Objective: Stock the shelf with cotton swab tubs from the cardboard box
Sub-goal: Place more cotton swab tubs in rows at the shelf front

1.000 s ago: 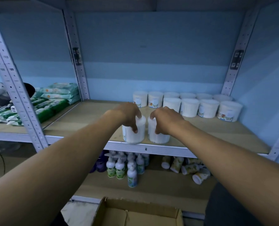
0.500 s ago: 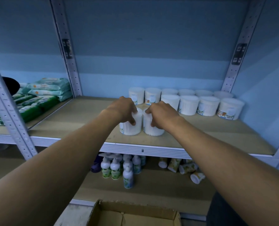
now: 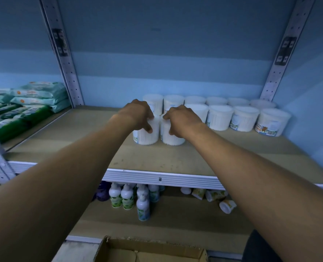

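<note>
On the wooden shelf, left hand and right hand each grip an upright tub, the stocked row just behind.

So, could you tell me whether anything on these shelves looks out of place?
Yes: on the lower shelf, several small cups lie tipped on their sides, while the bottles beside them stand upright.

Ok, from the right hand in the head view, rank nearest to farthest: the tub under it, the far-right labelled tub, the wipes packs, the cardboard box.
1. Tub under the right hand: tub, gripped.
2. Far-right labelled tub, front row's right end.
3. Wipes packs, left bay.
4. Cardboard box, below, near the camera.
</note>
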Tool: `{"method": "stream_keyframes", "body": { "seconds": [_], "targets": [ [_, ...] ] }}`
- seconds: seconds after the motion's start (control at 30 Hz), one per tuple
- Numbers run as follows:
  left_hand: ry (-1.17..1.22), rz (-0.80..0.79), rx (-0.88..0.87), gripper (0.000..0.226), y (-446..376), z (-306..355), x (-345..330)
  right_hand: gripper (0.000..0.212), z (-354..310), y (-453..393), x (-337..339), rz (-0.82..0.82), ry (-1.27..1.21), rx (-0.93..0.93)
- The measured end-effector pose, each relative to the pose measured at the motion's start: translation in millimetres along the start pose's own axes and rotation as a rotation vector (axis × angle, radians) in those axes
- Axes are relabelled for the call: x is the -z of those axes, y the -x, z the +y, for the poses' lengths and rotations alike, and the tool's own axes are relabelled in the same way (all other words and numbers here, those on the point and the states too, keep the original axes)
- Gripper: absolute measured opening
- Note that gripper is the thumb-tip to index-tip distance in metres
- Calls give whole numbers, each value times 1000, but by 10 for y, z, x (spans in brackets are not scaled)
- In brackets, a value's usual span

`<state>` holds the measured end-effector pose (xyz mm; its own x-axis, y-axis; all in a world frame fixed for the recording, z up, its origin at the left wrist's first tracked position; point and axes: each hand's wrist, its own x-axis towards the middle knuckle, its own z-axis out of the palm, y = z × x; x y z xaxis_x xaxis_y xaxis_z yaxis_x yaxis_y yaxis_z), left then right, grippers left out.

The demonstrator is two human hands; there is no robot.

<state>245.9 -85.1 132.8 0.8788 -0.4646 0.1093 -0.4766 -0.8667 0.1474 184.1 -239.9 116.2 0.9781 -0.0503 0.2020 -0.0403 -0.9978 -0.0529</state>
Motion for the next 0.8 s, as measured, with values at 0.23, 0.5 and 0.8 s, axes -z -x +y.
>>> {"method": "stream_keyframes", "body": {
  "seconds": [0.23, 0.5, 0.8],
  "targets": [
    [53, -4, 60, 59, -300, -30, -35, 51, 80, -335, -73, -14, -19, -31],
    [67, 32, 28, 60, -560, -71, -75, 44, 183, -581, -153, 58, 13, 4],
    [91, 71, 21, 60, -756, -105, -135, 41, 274, -758, -224, 84, 37, 55]
  ]
}}
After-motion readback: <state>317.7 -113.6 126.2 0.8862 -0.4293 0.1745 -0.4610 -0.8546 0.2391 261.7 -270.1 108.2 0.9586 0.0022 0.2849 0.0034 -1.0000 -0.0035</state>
